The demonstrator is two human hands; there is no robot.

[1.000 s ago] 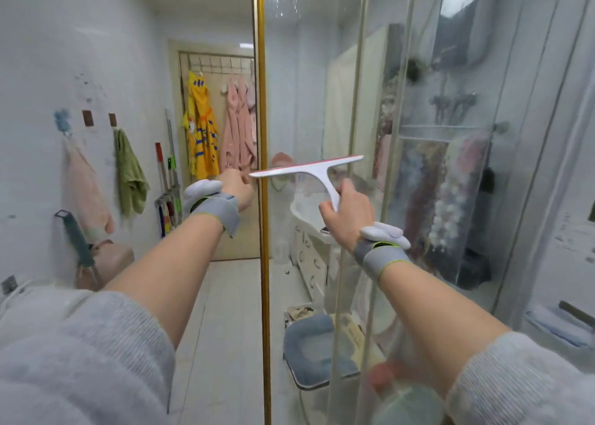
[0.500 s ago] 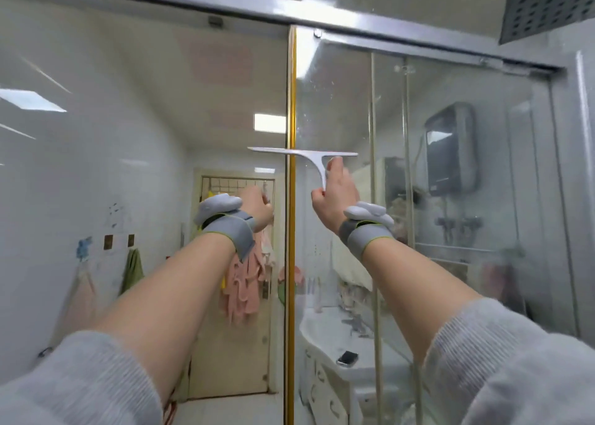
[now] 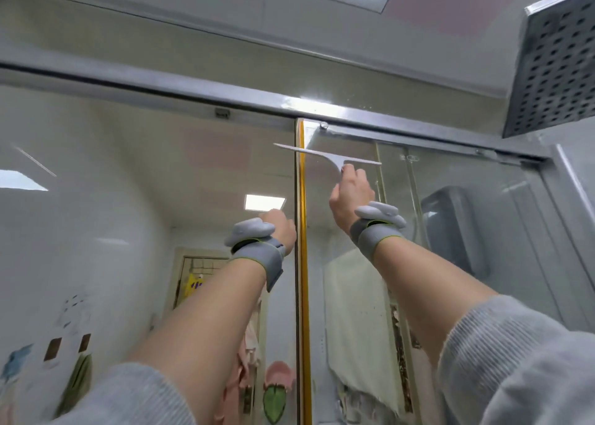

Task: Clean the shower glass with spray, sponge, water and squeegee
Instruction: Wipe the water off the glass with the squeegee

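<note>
My right hand grips the handle of a white squeegee. Its blade lies level against the shower glass, just under the metal top rail and across the gold edge strip of the panel. My left hand is lower, right at that gold strip, with its fingers curled round the panel's edge; the fingertips are hidden. Both wrists wear grey bands. The glass looks hazy, with a few droplets near the top.
A square perforated shower head hangs at the upper right. A dark water heater and a pale towel show through the glass. Towels and hooks hang on the white wall at the lower left.
My right hand has raised the squeegee from mid-height up the glass to just under the top rail. My left hand rose along the gold edge, and my view tilted upward.
</note>
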